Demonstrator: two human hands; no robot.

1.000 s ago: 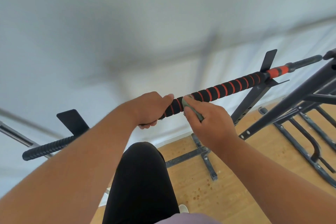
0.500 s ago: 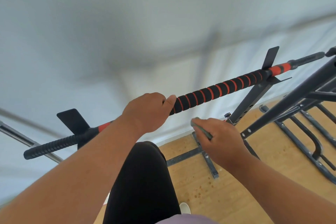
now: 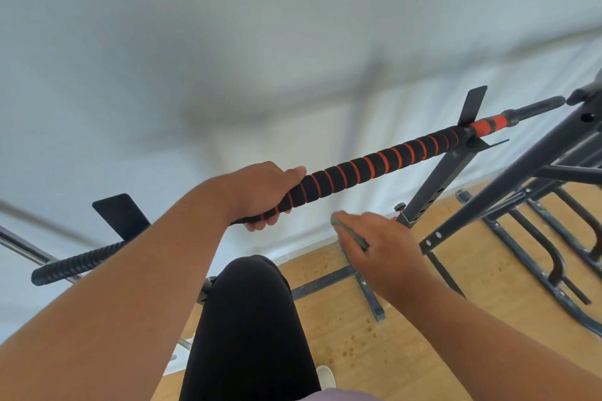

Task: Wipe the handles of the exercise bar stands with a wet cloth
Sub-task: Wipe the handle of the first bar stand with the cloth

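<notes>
My left hand (image 3: 260,192) clenched round foam-wrapped bar (image 3: 374,166). My right hand (image 3: 381,247) below bar, clear of it, pinching grey-green cloth (image 3: 350,233).

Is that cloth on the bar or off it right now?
Off. The cloth, pinched in the right hand, sits below the bar with a gap between them. The left hand grips the bar.
</notes>
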